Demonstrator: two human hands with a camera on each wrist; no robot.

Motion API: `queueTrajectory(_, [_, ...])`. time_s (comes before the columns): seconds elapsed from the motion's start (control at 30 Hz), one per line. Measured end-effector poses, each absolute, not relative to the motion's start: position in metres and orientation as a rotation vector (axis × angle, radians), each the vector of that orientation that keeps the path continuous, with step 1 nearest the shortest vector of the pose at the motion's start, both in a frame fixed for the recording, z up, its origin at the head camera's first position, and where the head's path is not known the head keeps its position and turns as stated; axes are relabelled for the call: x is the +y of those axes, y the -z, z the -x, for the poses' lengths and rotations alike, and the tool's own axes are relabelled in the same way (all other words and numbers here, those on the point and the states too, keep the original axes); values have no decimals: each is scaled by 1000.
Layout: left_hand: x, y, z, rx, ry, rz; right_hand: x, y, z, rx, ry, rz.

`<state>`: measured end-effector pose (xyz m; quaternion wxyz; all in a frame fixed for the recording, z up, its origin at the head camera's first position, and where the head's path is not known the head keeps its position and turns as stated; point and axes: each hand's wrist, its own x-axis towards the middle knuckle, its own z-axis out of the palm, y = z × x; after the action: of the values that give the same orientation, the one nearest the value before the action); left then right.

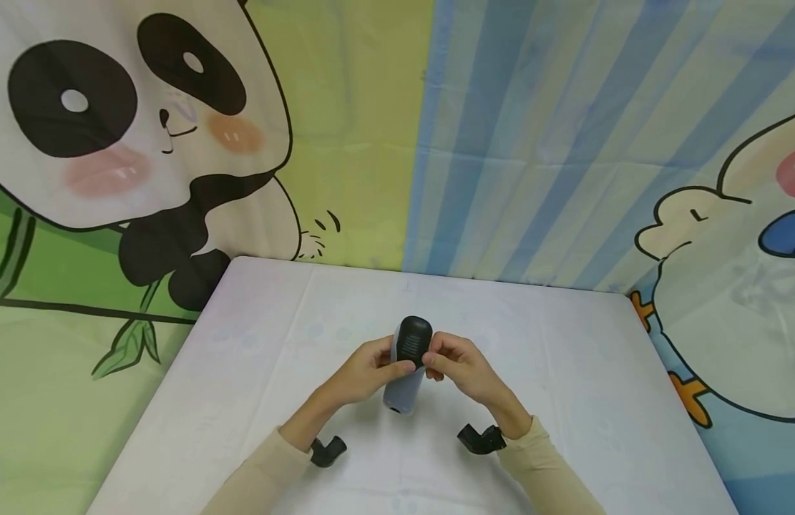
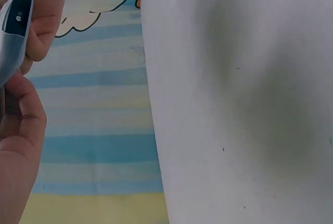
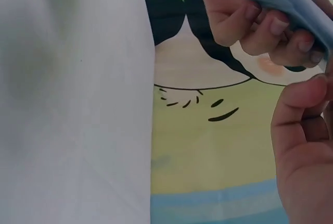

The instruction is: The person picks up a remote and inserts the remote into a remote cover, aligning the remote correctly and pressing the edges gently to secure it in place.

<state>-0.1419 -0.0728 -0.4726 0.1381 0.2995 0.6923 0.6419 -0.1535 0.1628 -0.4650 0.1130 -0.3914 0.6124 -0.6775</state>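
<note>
A handheld device (image 1: 405, 392) with a smooth grey-blue body and a ribbed black end (image 1: 413, 339) is held tilted above the white table; its exact kind is unclear. My left hand (image 1: 368, 373) grips it from the left, thumb across the front and fingers behind. At the right edge of the black end, my right hand (image 1: 463, 366) pinches with thumb and curled fingers. In the left wrist view the device (image 2: 13, 41) shows a dark panel with a small round spot. Fingers of my left hand (image 3: 260, 28) wrap its underside in the right wrist view.
The white-covered table (image 1: 320, 300) extends around both hands. Black wrist mounts (image 1: 329, 451) sit under the sleeves, close above the tabletop. Behind the table's far edge hangs a printed cloth (image 1: 352, 129) with a panda, stripes and a white bird.
</note>
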Motion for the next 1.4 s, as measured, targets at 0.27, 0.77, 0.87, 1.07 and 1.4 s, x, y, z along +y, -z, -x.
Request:
queueTrajectory(0.27, [-79,472,143,1989,-1898,-887,161,457,153,2225,1882,1109])
queueTrajectory(0.77, [-78,475,143,1952,-1802,-906,163,453,153,2763,1478,1523])
queueTrajectory(0.87, [-79,472,142,1889,-1769,-933,166,453,153,2507,1573,1372])
queueTrajectory(1.07, [-79,469,139,1750,-1669,-1042,170,464,154,1851,1775,1112])
queueTrajectory(1.4, [-73,472,137,1615,-1609,-1196,169,494,158,1398,1831,1038])
